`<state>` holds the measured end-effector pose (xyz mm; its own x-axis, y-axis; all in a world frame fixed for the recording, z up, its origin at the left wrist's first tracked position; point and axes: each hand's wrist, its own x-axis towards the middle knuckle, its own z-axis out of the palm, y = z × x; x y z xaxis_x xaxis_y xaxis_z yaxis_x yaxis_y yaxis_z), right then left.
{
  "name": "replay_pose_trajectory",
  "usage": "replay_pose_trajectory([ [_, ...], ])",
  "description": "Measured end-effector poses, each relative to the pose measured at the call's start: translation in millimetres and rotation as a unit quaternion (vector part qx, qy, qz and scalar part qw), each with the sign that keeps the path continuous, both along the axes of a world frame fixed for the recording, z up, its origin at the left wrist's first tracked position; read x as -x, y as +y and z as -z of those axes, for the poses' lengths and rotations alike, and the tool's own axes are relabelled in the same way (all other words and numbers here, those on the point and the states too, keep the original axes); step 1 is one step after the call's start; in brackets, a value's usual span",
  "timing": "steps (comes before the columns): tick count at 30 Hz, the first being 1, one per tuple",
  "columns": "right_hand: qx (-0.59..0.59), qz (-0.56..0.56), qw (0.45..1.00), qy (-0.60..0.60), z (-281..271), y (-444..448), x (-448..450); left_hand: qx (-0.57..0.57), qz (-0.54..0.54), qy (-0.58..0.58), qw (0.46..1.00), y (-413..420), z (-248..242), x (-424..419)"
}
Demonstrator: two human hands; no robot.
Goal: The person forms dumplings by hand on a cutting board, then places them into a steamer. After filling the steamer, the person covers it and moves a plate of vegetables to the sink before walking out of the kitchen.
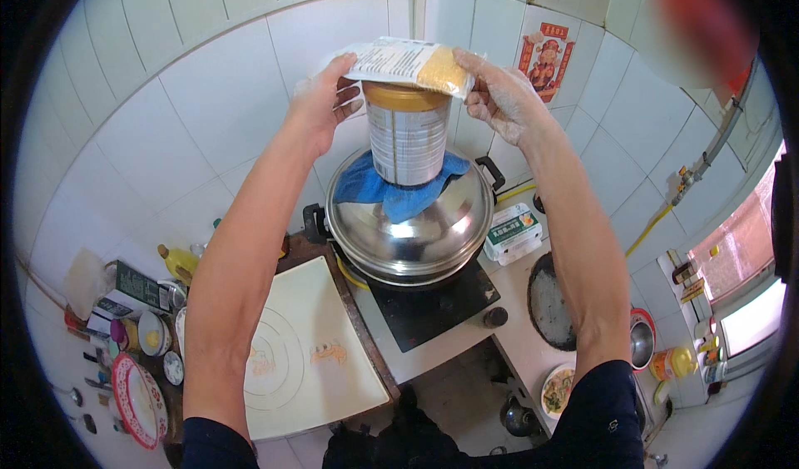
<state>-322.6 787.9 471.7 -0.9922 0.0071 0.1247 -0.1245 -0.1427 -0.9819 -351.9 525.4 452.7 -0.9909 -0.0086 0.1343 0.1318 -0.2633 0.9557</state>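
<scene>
My left hand grips one end of a clear plastic packet between thumb and fingers. The opposite end is held by my right hand. The packet bears a white printed label, and yellow contents show at its right. White powder coats parts of both hands. Under the packet stands a tin can with a gold lid; whether the packet touches it I cannot tell. A blue cloth lies beneath the can, draped on the domed steel lid of a large pot with black handles.
The pot is on a black cooktop. A cream board lies front left, with bottles, boxes and a red-rimmed basin beyond my arm. At right are an egg carton, a dark round pan and a bowl of food.
</scene>
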Motion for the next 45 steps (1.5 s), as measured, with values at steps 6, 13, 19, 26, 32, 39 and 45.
replay_pose_trajectory([
  [6,0.002,-0.012,1.000,0.005,9,3,-1,-0.024,0.005,-0.005,1.000,-9,10,-1],
  [13,0.017,0.040,0.999,-0.012,38,32,-1,0.024,-0.031,-0.009,0.999,-58,46,-6],
  [19,-0.084,0.185,0.978,-0.045,112,67,-19,0.252,-0.121,-0.070,0.958,-148,143,-37],
  [26,-0.214,0.263,0.934,-0.114,246,135,-17,0.283,-0.039,-0.159,0.945,-158,226,-61],
  [32,-0.131,0.267,0.941,-0.159,279,145,-33,0.261,-0.042,-0.162,0.951,-150,229,-60],
  [39,0.014,0.248,0.957,-0.153,314,123,-90,0.248,-0.064,-0.178,0.950,-162,227,-71],
  [45,0.028,0.263,0.926,-0.270,372,78,-232,0.199,-0.090,-0.178,0.959,-203,263,-118],
])
